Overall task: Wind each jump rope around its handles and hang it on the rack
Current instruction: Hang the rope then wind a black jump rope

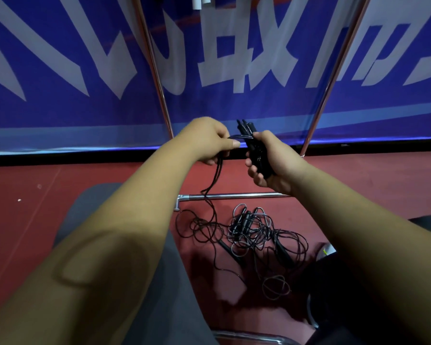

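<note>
The rack is seen as two chrome poles that rise in front of the blue banner, with a chrome base bar lying on the red floor. At the top of the rack, between the poles, some white cylindrical pieces are cut by the picture edge; what they are cannot be told.

Above the base bar, between the two poles, one jump rope is held by both hands. The black handles are gripped together as one bundle by the right hand, with the fingers curled round the lower part and the thumb laid on top; the upper ends stand out above the hand. Some turns of cord seem to be wound on the bundle already (how many cannot be counted).

The cord is pinched by the left hand just beside the handles, between the thumb and the curled fingers. From this hand it hangs down, crosses the base bar and runs into the loose ropes on the floor.

These ropes are spread in a tangled pile on the near side of the base bar, with black and grey cords and a few black handles mixed in it. A grey trouser leg is seen under the left forearm, to the left of the pile.
</note>
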`<state>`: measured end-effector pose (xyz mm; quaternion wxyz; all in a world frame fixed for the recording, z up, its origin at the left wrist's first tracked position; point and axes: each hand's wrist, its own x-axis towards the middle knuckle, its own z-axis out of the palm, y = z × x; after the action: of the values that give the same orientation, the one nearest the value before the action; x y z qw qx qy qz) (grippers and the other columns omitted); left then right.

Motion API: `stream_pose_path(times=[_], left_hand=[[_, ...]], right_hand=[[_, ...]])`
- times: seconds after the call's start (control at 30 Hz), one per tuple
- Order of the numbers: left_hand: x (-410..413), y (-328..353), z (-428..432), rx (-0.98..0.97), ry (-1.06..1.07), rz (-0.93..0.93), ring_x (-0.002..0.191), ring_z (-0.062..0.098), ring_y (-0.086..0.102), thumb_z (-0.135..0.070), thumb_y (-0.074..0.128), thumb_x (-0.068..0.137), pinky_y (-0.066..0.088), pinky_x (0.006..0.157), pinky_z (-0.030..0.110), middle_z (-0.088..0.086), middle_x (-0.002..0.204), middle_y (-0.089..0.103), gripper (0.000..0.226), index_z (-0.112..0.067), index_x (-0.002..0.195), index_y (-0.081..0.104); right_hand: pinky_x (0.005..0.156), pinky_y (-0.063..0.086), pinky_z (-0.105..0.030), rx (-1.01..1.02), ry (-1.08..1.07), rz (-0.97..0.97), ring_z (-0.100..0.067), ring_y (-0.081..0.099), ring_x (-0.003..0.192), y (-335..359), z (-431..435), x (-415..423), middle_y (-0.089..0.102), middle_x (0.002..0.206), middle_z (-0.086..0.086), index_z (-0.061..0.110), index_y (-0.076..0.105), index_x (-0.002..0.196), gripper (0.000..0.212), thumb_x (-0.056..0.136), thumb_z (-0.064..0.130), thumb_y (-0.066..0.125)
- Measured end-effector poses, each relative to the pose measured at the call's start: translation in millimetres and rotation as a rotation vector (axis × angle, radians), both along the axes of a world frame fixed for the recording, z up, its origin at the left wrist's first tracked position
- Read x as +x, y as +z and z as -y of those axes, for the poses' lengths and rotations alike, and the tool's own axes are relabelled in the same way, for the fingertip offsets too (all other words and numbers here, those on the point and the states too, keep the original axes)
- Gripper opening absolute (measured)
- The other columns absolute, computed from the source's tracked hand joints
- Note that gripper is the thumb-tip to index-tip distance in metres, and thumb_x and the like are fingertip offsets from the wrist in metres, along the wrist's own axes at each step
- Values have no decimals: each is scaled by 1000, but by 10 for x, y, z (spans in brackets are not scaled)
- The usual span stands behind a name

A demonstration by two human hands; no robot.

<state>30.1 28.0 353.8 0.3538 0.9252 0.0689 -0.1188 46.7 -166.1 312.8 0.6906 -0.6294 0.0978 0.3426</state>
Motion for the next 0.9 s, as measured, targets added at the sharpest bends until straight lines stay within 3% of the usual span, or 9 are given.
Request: stream_pose_path(times=[0.13,0.2,0.27,0.37,0.43,0.57,0.73,0.8,0.9], left_hand=[[-17,104,-121,-84,-132,44,74,8,66,-46,80,91,52,79,33,-12,86,78,19,-27,92,80],[-17,144,-158,-122,-154,41,89,10,71,-46,80,90,52,91,35,-12,92,79,16,-30,94,80],[-14,155,-162,-159,-142,0,82,9,70,-44,85,85,53,84,33,-6,88,80,18,-29,94,80],[-13,104,-141,-51,-107,-75,60,8,63,-43,89,82,48,54,20,-3,68,73,26,-21,91,79],[-2,37,-117,-12,-96,-85,54,8,57,-46,83,89,46,49,20,-4,65,68,29,-17,90,76],[12,-8,-108,-10,-194,-129,57,9,58,-47,67,102,46,52,21,-5,71,69,27,-27,86,75],[5,50,-204,-112,-259,-188,80,6,71,-21,70,103,52,65,14,1,96,81,13,-21,114,77],[10,81,-274,-35,-278,-174,80,1,71,-19,76,98,49,66,10,-6,95,82,16,-28,111,80],[10,57,-308,71,-249,-158,77,2,72,-28,84,90,52,74,19,-6,88,81,7,-26,97,83]], right_hand=[[43,34,-21,72,-52,-18,-14,48,56,38,26,36,60,75,-4,13,56,106,29,99,40,48],[43,32,-20,118,-71,-19,-14,46,57,51,44,51,61,80,-6,14,53,111,25,99,36,48],[40,28,-19,181,-86,-28,-13,42,55,74,59,70,62,82,-8,15,49,112,22,100,33,48],[38,24,-19,240,-53,-27,-13,36,54,111,45,69,61,79,-8,17,45,107,16,101,31,48],[38,24,-20,271,-33,-27,-13,36,53,111,22,60,59,78,-7,17,44,105,19,103,36,49],[39,30,-20,279,-46,-19,-12,40,54,114,29,81,64,80,-9,18,47,111,34,103,51,57],[41,30,-19,298,-33,-41,-12,40,55,169,100,110,60,79,-7,19,48,103,25,104,43,56],[41,30,-19,308,-38,-36,-11,40,54,160,120,129,57,77,-6,19,48,103,22,104,39,56],[41,29,-20,297,-38,-22,-12,39,55,139,122,139,54,76,-5,18,47,107,19,105,35,56]])
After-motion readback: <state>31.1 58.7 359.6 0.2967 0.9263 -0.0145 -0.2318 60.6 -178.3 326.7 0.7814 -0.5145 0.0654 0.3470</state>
